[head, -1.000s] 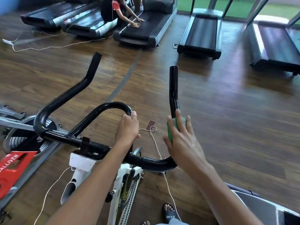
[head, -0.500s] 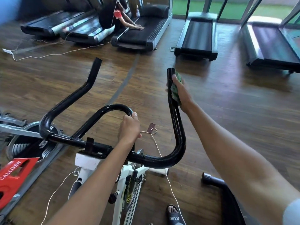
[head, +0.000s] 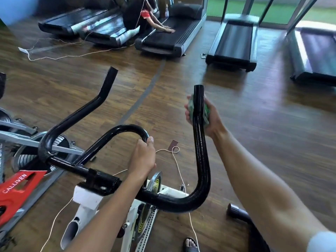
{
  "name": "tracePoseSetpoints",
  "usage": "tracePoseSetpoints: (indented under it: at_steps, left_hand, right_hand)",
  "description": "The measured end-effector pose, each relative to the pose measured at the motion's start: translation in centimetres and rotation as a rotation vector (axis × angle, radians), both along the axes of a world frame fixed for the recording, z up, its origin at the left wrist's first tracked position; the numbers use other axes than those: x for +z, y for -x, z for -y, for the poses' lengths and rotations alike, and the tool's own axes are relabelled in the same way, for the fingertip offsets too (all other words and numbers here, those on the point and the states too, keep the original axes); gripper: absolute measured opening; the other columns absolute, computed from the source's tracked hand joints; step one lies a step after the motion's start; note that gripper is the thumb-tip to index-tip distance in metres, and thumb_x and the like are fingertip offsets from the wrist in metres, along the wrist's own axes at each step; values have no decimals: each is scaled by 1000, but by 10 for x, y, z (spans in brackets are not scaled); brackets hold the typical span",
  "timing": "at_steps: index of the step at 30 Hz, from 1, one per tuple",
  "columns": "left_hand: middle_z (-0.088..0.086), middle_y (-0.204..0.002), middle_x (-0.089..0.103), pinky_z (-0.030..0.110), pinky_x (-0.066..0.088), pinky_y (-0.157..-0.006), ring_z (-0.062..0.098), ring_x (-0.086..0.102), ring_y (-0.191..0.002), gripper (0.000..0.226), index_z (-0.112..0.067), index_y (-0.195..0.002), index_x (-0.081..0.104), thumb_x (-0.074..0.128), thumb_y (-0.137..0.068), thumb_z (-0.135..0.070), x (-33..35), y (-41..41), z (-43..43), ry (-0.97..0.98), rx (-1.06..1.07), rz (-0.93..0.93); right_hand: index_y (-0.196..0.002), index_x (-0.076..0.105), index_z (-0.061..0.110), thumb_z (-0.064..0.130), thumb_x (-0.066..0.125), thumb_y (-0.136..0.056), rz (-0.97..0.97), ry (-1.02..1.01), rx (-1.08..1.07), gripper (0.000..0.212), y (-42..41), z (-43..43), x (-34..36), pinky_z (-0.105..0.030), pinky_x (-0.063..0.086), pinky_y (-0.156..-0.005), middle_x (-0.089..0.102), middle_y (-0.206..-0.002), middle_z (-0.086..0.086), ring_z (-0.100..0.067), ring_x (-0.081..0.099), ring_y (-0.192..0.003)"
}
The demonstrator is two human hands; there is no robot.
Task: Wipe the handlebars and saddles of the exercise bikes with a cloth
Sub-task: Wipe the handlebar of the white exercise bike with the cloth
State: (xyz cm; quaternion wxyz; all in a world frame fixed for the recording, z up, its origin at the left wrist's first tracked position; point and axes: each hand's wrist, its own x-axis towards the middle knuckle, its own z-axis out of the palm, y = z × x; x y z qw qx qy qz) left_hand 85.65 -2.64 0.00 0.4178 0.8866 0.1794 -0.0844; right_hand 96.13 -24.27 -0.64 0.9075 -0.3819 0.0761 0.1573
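Observation:
A white exercise bike stands in front of me with black handlebars point(head: 201, 171). My right hand point(head: 211, 120) wraps a green cloth point(head: 206, 113) round the upright right horn of the handlebars, a little below its tip. My left hand point(head: 143, 157) grips the curved inner loop point(head: 125, 130) in the middle of the bars. The left horn point(head: 101, 99) stands free. No saddle is in view.
A second bike with a red guard point(head: 16, 191) stands close at the left. Several treadmills point(head: 232, 44) line the far side, and a person point(head: 147, 17) leans over one. White cords point(head: 179, 170) trail over the wooden floor. A black bar end point(head: 234, 210) sits low right.
My right hand slid the cloth up the right horn from the lower bend to near the tip, then a little way back down. The left hand kept its grip.

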Motion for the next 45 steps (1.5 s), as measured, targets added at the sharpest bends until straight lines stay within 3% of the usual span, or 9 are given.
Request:
tracePoseSetpoints:
  at_steps: [9, 16, 22, 24, 27, 30, 34, 41, 45]
  left_hand:
    - [8, -77, 65, 44, 54, -83, 20, 65, -50, 49, -5, -107, 53, 28, -103, -46, -2, -2, -2, -26, 3, 8]
    - [19, -85, 70, 34, 53, -67, 19, 62, -40, 58, 3, -107, 59, 28, -101, -47, -4, -4, -3, 20, 0, 21]
    - [9, -70, 62, 33, 55, -56, 25, 63, -42, 51, -2, -89, 58, 30, -103, -42, 1, -2, -2, 77, -15, 41]
    - [9, -68, 60, 38, 59, -61, 27, 64, -44, 49, -4, -84, 55, 29, -103, -42, 2, -2, -2, 88, -23, 49]
    - [6, -67, 59, 45, 60, -74, 28, 65, -47, 47, -7, -83, 54, 28, -103, -41, 6, 1, -1, 68, -31, 48]
    - [7, -67, 59, 46, 59, -75, 27, 65, -50, 49, -3, -95, 58, 28, -103, -41, 7, 1, -1, 70, -38, 51]
    - [6, -62, 57, 48, 59, -76, 27, 66, -53, 53, -1, -97, 60, 28, -101, -43, 5, 0, -3, 72, -39, 60]
    - [10, -87, 66, 48, 57, -82, 31, 70, -64, 56, -5, -103, 59, 27, -97, -50, 2, 3, -3, 82, -30, 59]
    - [20, -128, 61, 48, 49, -98, 41, 62, -110, 67, -5, -125, 52, 26, -92, -57, 6, 5, -3, 109, 2, 5]
  right_hand:
    - [-115, 58, 13, 50, 36, -105, 66, 99, 16, 45, -19, 7, 16, -30, 57, -62, 64, -95, -12, -21, 63, -73]
    - [-108, 61, 6, 42, 30, -107, -155, -310, 64, 47, 89, -16, -33, -30, 59, -65, 68, -94, -10, -20, 66, -69]
    - [-107, 67, 0, 35, 35, -105, -204, -379, -47, 47, 175, -35, -28, -33, 59, -74, 69, -96, -11, -22, 67, -76]
    - [-110, 63, 2, 33, 37, -104, -203, -378, -96, 41, 198, -44, -25, -34, 60, -75, 70, -92, -11, -24, 69, -76]
    - [-105, 68, 6, 35, 38, -104, -207, -398, -222, 42, 230, -66, -23, -42, 55, -93, 72, -90, -10, -28, 73, -88]
    - [-98, 75, 8, 37, 43, -100, -198, -504, -374, 43, 254, -108, -22, -50, 34, -116, 74, -102, -12, -33, 68, -110]
    - [-128, 65, 10, 34, 46, -91, -218, -596, -394, 48, 265, -158, -22, -50, 26, -121, 62, -137, -14, -31, 55, -131]
    - [-94, 77, 9, 22, 44, -97, -224, -693, -543, 36, 260, -144, -23, -42, 35, -117, 73, -105, -8, -33, 63, -120]
    - [-91, 78, 6, 40, 45, -100, -298, -563, -566, 48, 260, -130, -20, -45, 44, -110, 74, -102, -12, -30, 68, -103]
